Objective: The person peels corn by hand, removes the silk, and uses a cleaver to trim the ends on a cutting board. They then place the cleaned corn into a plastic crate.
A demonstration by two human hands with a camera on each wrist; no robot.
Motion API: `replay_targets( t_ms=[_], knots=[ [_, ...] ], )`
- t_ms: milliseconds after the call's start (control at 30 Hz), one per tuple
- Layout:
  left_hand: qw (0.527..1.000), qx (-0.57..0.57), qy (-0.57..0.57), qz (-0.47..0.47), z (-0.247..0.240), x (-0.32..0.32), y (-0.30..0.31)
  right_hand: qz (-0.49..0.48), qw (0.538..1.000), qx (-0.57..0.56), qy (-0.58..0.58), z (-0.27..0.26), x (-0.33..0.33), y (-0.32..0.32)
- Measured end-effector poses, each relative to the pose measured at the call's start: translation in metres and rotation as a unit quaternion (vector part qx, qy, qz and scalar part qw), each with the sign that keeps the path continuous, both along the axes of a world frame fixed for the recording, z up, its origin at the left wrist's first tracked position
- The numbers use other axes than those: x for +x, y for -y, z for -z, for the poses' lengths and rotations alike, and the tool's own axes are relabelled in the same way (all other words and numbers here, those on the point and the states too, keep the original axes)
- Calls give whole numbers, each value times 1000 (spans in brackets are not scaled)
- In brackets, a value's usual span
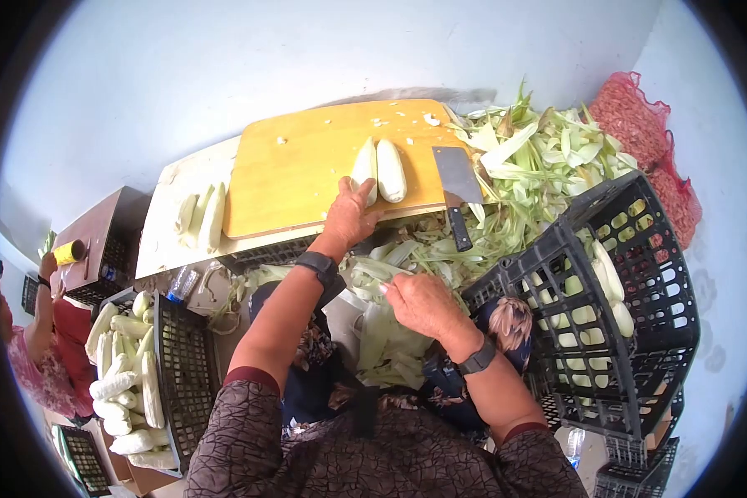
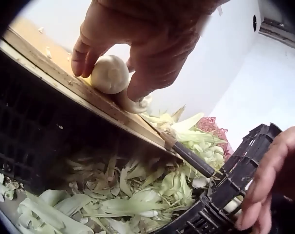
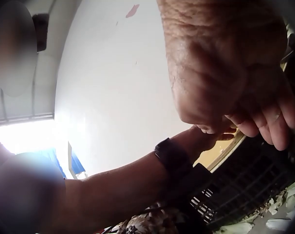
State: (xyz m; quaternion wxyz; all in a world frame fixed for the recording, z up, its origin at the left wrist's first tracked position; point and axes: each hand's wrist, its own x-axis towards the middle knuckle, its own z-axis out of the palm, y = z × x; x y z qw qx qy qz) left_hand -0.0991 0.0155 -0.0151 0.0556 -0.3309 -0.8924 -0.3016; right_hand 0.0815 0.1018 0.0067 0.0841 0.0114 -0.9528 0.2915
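Note:
Two peeled pale corn cobs lie side by side near the front edge of an orange cutting board point(image 1: 282, 178). My left hand point(image 1: 349, 217) grips the left cob point(image 1: 363, 166) at its near end; in the left wrist view the fingers and thumb of this hand point(image 2: 142, 44) stand on either side of the cob's round end point(image 2: 110, 74). The other cob point(image 1: 391, 172) lies just right of it. My right hand point(image 1: 427, 305) hangs empty in front of the board, its fingers point(image 3: 272, 119) loosely extended in the right wrist view.
A cleaver point(image 1: 458, 176) lies at the board's right, handle over the edge. Husks point(image 1: 548, 149) pile behind it and below the board. A black crate point(image 1: 631, 365) with cobs stands tilted at right, another crate point(image 1: 187, 365) at left. Several cobs point(image 1: 212, 220) lie left of the board. Another person point(image 1: 37, 340) is far left.

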Motion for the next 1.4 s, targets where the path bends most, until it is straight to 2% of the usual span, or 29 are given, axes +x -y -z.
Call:
replay_targets(
  t_ms=[167, 233, 333, 467, 800, 900, 933, 1000, 1033, 1133, 1400],
  knots=[
    [997, 75, 6, -20, 22, -16, 1, -11, 1000, 7, 3, 1, 0, -1],
    [985, 163, 56, -25, 26, -21, 4, -12, 1000, 16, 2, 3, 0, -1],
    [977, 184, 90, -61, 24, -22, 8, -12, 999, 28, 13, -2, 0, -1],
    [970, 209, 107, -62, 25, -24, 13, -19, 999, 38, 18, 2, -1, 1],
    [970, 213, 76, -85, 36, -28, 9, -21, 997, 58, 36, 5, -1, 1],
    [868, 435, 234, -49, 42, -34, 14, -23, 996, 71, 45, 6, -2, 1],
    [868, 435, 235, -49, 35, -32, 15, -27, 995, 77, 54, 5, -2, 2],
    [804, 488, 303, -150, 27, -34, 20, -30, 996, 73, 51, 8, -2, 1],
    [788, 513, 307, -149, 31, -38, 23, -34, 996, 70, 47, 9, -2, 0],
    [763, 545, 306, -168, 34, -41, 28, -41, 995, 79, 44, 11, -3, 0],
    [745, 558, 312, -190, 30, -35, 29, -44, 993, 100, 52, 15, -2, -3]
  ],
)
